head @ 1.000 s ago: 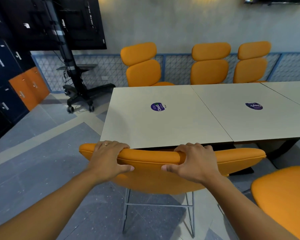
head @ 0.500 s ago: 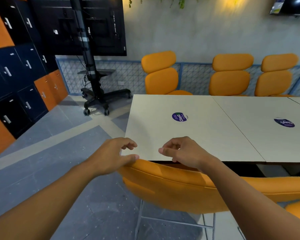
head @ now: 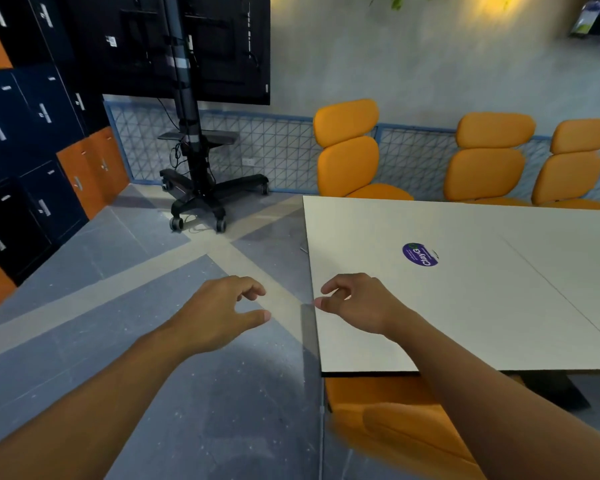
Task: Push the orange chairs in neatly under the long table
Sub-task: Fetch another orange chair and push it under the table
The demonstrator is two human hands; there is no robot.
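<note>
Near orange chair tucked under counter. L hand, R hand: fingers loosely curled, holding nothing.

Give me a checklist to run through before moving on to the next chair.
1. Both hands free: ok. The left hand and right hand are open and hold nothing.
2. Near chair under the table: ok, its front goes under the table edge; how far in, cannot tell.
3. Near chair square to the table: cannot tell, the right arm covers much of it.
4. Far-side chairs pushed in: cannot tell. The chair at the corner looks turned at an angle; the other two face the table.
5. Floor path around the table end: ok, the wheeled screen stand sits well clear.
</note>
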